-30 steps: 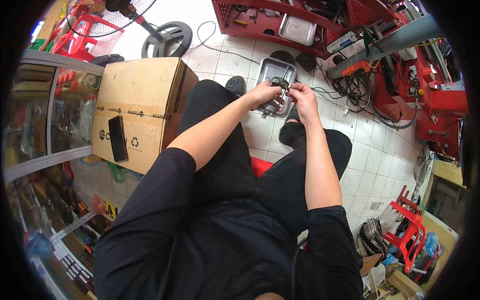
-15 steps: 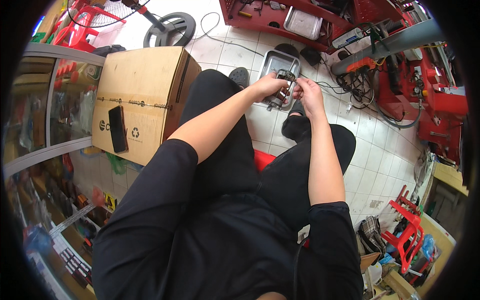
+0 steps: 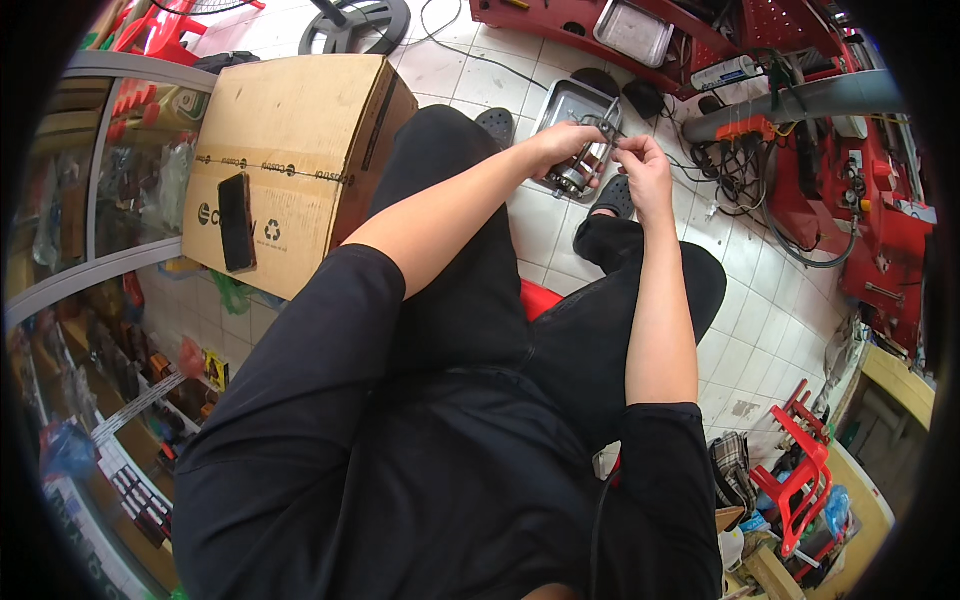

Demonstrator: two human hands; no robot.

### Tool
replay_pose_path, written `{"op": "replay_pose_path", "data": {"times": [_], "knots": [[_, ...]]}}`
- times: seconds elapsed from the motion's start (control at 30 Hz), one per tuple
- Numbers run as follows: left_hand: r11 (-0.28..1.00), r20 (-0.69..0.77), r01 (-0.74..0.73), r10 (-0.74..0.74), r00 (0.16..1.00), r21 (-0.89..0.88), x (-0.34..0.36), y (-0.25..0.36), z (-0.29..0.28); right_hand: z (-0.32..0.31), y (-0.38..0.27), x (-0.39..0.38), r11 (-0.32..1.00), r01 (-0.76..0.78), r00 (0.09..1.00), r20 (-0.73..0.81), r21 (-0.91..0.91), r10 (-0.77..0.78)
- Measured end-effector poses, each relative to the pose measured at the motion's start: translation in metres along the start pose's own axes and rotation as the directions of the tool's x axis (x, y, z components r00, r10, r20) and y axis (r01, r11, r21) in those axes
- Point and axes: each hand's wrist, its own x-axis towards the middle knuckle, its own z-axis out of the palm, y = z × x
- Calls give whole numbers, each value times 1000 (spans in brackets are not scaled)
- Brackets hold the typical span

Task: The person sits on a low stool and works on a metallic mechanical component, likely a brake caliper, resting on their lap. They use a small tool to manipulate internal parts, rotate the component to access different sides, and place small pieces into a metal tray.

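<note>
My left hand [image 3: 562,146] is wrapped round a silvery metal mechanical part [image 3: 572,178], a frame with rounded pieces along it. It is held tilted above a shallow metal tray [image 3: 552,106] on the floor, and my fingers cover its middle. Close by on the right, my right hand [image 3: 646,168] has its thumb and fingers pinched together at the upper right end of the part. Whatever sits in that pinch is too small to make out.
A cardboard box [image 3: 290,120] with a black phone [image 3: 237,222] on top stands left, beside a glass cabinet [image 3: 90,180]. Red workshop equipment [image 3: 890,225] and tangled cables [image 3: 735,180] lie right. A fan base [image 3: 365,28] stands far left, a red plastic stool [image 3: 800,470] lower right.
The view has shifted, so the surroundings sit higher in the picture. My left hand has turned the metal part a little, and my right hand keeps its pinch close to the part's end.
</note>
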Motion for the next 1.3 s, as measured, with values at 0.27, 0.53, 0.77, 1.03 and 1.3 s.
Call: {"op": "replay_pose_path", "data": {"times": [0.27,0.53,0.77,1.03,1.3], "knots": [[995,-35,-74,77,996,72,0,0,3,3,-7,-1,971,-139,988,-38,195,149],[992,-50,-79,84,995,95,1,0,3,1,-7,-2,992,-63,998,-17,106,65],[987,-81,-107,117,990,117,-2,2,3,5,-14,-4,979,-122,990,-54,164,132],[989,-113,-112,123,986,91,7,-3,1,-3,-12,-4,957,-222,975,73,186,211],[984,-115,-126,140,983,127,6,-3,3,-1,-22,-8,956,-203,979,42,212,198]]}}
